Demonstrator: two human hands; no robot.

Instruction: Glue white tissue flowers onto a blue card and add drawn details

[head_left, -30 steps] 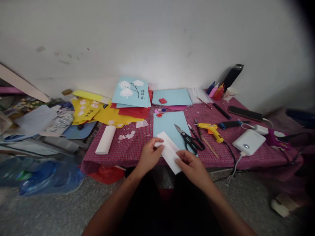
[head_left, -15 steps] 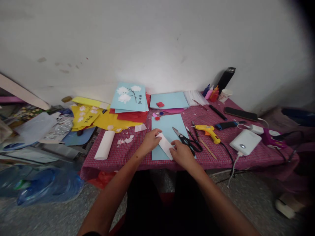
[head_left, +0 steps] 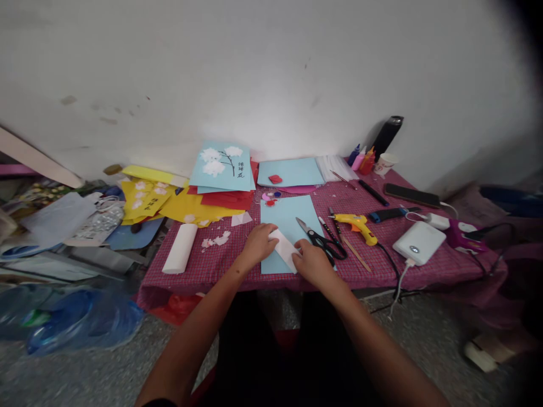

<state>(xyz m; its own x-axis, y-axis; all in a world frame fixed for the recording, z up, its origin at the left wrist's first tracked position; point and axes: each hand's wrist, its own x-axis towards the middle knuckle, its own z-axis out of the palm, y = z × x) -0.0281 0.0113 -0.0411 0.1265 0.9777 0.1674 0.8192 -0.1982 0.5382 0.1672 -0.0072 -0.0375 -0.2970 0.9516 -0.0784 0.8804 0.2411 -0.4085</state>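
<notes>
A narrow folded strip of white paper (head_left: 284, 249) lies slantwise over a light blue sheet (head_left: 292, 210) at the table's front. My left hand (head_left: 259, 246) grips its upper left end, fingers closed on the edge. Along the lower right side, my right hand (head_left: 313, 261) has its fingers closed on the same paper. Black-handled scissors (head_left: 322, 244) rest just beyond my right hand, partly on the blue sheet, blades pointing to the upper left. Beside them lie dark pens (head_left: 328, 229) and a wooden stick (head_left: 357, 254).
A white paper roll (head_left: 180, 249) and paper scraps (head_left: 216, 241) lie on the left. A yellow glue gun (head_left: 356, 224), a white power bank (head_left: 419, 243) and cables are to the right. Behind stand a blue flower card (head_left: 223, 165), paint bottles (head_left: 367, 160), a paper cup (head_left: 385, 164) and a black flask (head_left: 388, 134).
The white paper, opened wider a second ago, is now a narrower folded strip. Both hands have lowered it onto the blue sheet and hold still there. The view has shifted slightly.
</notes>
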